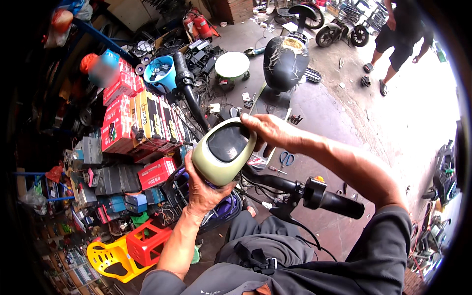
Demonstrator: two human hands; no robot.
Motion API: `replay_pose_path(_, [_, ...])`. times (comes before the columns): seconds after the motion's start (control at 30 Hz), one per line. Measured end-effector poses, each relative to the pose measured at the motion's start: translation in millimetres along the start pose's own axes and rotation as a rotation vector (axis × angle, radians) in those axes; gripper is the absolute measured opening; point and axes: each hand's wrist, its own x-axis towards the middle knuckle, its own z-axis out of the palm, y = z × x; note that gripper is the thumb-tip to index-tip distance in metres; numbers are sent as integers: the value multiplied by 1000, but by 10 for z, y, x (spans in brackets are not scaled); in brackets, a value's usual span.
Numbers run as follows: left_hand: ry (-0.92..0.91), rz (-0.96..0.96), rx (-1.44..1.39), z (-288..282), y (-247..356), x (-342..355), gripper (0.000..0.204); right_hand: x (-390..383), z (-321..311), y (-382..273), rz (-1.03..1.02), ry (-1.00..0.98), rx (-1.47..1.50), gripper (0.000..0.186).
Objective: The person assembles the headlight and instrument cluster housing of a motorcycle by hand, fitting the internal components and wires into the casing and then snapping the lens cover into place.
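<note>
A pale green instrument housing (pixel 215 165) with a dark, glossy display window (pixel 229 142) sits between my hands, at the middle of an electric scooter's handlebar. My left hand (pixel 204 193) cups its near left side from below, fingers wrapped round the edge. At the far right edge, my right hand (pixel 273 132) grips it with the thumb on top; its other fingers are partly hidden under the rim. The black right handlebar grip (pixel 339 204) with its brake lever lies below my right forearm. The left handlebar grip (pixel 183 71) points away to the far left.
Beyond the housing is a cracked black saddle (pixel 285 64). Stacked red boxes (pixel 117 125) and a blue bucket (pixel 161 71) stand left, a red stool (pixel 149 244) and yellow plastic seat (pixel 110 259) lower left. Blue-handled scissors (pixel 286 158) lie on the floor. Another person (pixel 400 42) stands far right.
</note>
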Motion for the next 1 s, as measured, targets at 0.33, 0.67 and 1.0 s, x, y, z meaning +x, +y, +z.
replay_pose_path(0.33, [19,-2,45,-34,-154,-82,124,93,390,137,-220,411,-373,47])
replay_pose_path(0.67, [-15,38,-32,-175,-172,71,127,32,435,54,-201,417,-242,52])
replay_pose_path(1.0, [121,241,146,-140,-219,165,111,78,453,111,-70,420,82,47])
